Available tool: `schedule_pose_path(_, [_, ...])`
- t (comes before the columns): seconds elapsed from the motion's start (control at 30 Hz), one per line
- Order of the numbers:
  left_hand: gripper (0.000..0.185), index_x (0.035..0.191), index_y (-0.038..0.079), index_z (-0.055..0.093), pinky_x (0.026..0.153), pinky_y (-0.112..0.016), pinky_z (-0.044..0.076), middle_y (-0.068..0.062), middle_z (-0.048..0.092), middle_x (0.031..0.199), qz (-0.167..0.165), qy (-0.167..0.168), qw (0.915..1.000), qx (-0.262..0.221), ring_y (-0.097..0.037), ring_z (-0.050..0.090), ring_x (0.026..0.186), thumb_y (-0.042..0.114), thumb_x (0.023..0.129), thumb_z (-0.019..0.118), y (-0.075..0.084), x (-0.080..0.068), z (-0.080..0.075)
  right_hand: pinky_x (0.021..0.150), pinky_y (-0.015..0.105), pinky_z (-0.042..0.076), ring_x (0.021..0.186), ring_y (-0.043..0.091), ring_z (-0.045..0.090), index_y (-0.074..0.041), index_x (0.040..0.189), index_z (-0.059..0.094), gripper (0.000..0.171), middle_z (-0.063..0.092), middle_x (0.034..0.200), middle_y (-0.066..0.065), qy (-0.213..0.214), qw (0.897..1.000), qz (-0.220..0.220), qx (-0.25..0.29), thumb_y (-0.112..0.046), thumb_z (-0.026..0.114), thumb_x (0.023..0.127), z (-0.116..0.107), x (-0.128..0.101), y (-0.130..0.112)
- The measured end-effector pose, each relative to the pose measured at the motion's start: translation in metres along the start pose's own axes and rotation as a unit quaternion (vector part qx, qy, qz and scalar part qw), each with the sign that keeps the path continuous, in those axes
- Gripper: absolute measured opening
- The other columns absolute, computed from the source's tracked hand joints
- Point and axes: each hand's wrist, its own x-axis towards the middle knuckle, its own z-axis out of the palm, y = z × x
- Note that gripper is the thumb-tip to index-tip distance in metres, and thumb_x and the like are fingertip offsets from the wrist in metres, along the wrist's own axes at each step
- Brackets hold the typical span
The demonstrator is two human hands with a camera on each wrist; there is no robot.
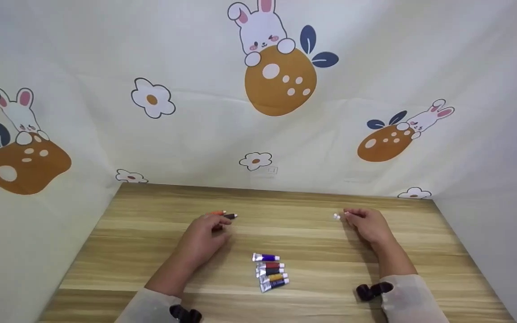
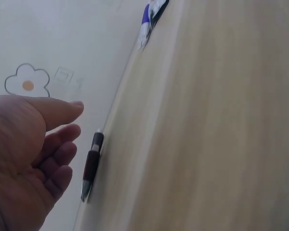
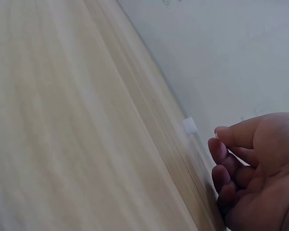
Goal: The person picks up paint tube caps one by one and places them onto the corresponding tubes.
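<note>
Closest to me, both pale sleeves sit at the near edge of the wooden table (image 1: 119, 233), each with a dark strap at the wrist. Between my forearms lies a small heap of paint tubes (image 1: 271, 270), stacked side by side, caps pointing right, the purple one farthest out. Farther along on the left, my left hand (image 1: 201, 235) rests on the wood with fingers (image 2: 62, 144) loosely bent and slightly apart, thumb out straight, gripping nothing. Just beyond those fingertips lies a dark pen (image 2: 92, 165), close but not touched, and an orange-tipped pen (image 1: 217, 212) peeks out beside it. Over on the right, my right hand (image 1: 368, 225) lies with fingers (image 3: 221, 166) gently curled and empty. A little white cap (image 3: 190, 126) sits just past its fingertips, apart from them, near the table's far edge.
</note>
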Motion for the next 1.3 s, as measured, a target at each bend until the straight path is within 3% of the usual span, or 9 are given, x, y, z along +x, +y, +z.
schedule_pose_path(0.13, [0.028,0.119,0.015,0.078,0.103,-0.043,0.06,-0.005,0.071,0.132,-0.025,0.005,0.9995,-0.02,-0.021,0.072,0.118,0.015,0.092,0.085,-0.005,0.003,-0.005,0.086,0.017,0.05,0.105,0.007,0.062,-0.004,0.133,0.074,0.038,0.075,0.134,0.01,-0.015,0.999,0.014,0.031,-0.028,0.071,0.103,-0.005,0.001,0.001])
schedule_pose_path(0.3, [0.031,0.121,0.016,0.078,0.105,-0.046,0.057,-0.006,0.07,0.13,-0.053,0.005,0.9984,-0.017,-0.023,0.069,0.12,0.016,0.091,0.087,-0.013,0.006,-0.009,0.089,0.018,0.05,0.107,0.006,0.061,-0.006,0.137,0.072,0.041,0.073,0.137,0.007,-0.025,0.998,0.026,0.048,-0.029,0.071,0.103,-0.01,0.002,0.001])
schedule_pose_path(0.53, [0.022,0.113,0.016,0.079,0.105,-0.05,0.056,-0.004,0.073,0.117,-0.052,0.006,0.9984,0.023,-0.024,0.069,0.114,0.015,0.092,0.085,-0.021,0.006,-0.01,0.087,0.021,0.052,0.102,0.007,0.063,-0.005,0.139,0.071,0.044,0.077,0.128,0.002,-0.033,0.996,0.028,0.081,-0.03,0.072,0.103,-0.014,0.004,0.001])
schedule_pose_path(0.87, [0.022,0.112,0.018,0.082,0.099,-0.048,0.057,-0.005,0.07,0.11,-0.07,0.007,0.9967,0.041,-0.021,0.068,0.104,0.016,0.091,0.087,-0.022,0.006,-0.01,0.081,0.025,0.053,0.091,0.008,0.067,-0.006,0.134,0.073,0.035,0.078,0.095,-0.012,-0.047,0.985,0.038,0.161,-0.023,0.072,0.104,-0.019,0.006,0.003])
schedule_pose_path(1.07, [0.017,0.105,0.026,0.084,0.094,-0.045,0.057,-0.005,0.07,0.108,-0.078,0.008,0.9961,0.04,-0.02,0.064,0.099,0.015,0.092,0.084,-0.023,0.006,-0.01,0.08,0.025,0.054,0.089,0.007,0.068,-0.01,0.127,0.077,0.026,0.078,0.091,-0.013,-0.052,0.979,0.044,0.191,-0.022,0.071,0.104,-0.021,0.006,0.001])
schedule_pose_path(1.23, [0.013,0.1,0.025,0.083,0.089,-0.042,0.056,-0.006,0.068,0.106,-0.083,0.005,0.9955,0.046,-0.019,0.062,0.095,0.014,0.094,0.083,-0.022,0.006,-0.01,0.083,0.024,0.057,0.091,0.007,0.069,-0.013,0.121,0.077,0.019,0.077,0.093,-0.012,-0.048,0.968,0.058,0.238,-0.02,0.071,0.104,-0.022,-0.001,-0.01])
schedule_pose_path(1.3, [0.01,0.101,0.023,0.082,0.087,-0.041,0.056,-0.006,0.068,0.106,-0.084,0.004,0.9954,0.047,-0.019,0.062,0.093,0.014,0.095,0.082,-0.021,0.006,-0.01,0.086,0.025,0.057,0.095,0.007,0.068,-0.012,0.124,0.075,0.023,0.075,0.097,-0.013,-0.033,0.972,0.06,0.227,-0.023,0.071,0.105,-0.023,-0.004,-0.017])
